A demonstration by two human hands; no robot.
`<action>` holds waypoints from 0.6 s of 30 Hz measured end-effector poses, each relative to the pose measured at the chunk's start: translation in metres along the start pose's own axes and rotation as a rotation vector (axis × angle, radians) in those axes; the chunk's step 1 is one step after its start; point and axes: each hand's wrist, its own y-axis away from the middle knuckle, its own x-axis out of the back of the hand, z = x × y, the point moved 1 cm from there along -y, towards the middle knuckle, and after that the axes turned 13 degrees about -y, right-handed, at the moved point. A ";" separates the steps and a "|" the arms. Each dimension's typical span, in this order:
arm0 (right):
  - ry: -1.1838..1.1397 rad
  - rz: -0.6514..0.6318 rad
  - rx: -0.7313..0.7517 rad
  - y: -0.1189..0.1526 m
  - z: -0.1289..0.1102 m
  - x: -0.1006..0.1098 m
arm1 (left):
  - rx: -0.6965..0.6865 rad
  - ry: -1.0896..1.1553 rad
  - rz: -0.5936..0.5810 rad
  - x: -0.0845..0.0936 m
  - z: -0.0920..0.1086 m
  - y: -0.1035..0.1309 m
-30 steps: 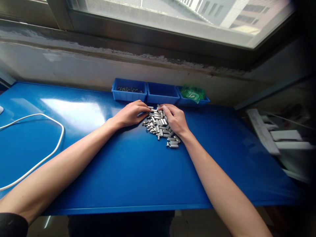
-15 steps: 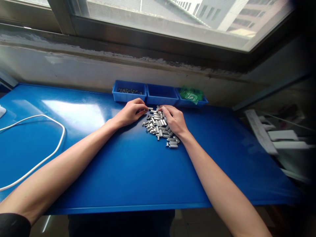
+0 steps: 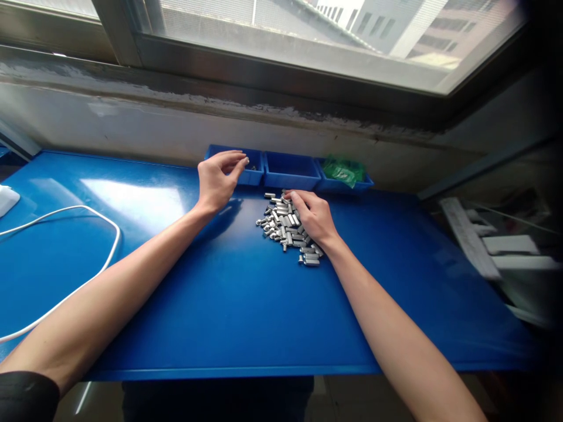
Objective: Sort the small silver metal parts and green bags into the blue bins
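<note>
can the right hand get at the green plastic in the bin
Probably yes: the green plastic sticks out of its blue bin, and nothing visible blocks the way from the right hand at the metal parts.

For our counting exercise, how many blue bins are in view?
3, in a row: left bin, partly behind the left hand; middle bin; right bin, with green plastic. No others show.
</note>
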 end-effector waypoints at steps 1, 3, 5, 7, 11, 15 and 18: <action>0.001 -0.001 0.003 0.000 0.000 0.000 | 0.031 0.000 0.016 0.001 -0.002 -0.002; 0.002 -0.002 0.004 0.000 0.000 0.000 | 0.059 0.003 0.022 0.001 -0.004 -0.003; 0.002 -0.001 0.003 0.000 0.000 0.000 | 0.021 -0.016 0.014 0.002 -0.004 -0.001; 0.001 -0.002 0.003 0.000 0.000 0.000 | -0.075 -0.063 -0.024 0.003 -0.001 0.003; 0.007 -0.004 0.000 0.000 -0.001 0.000 | -0.348 -0.158 -0.287 -0.001 0.004 0.014; 0.009 -0.004 -0.001 0.000 0.000 0.000 | -0.571 -0.267 -0.610 -0.007 -0.001 0.024; 0.010 0.000 -0.003 0.000 -0.001 0.000 | -0.596 -0.310 -0.694 -0.008 -0.003 0.025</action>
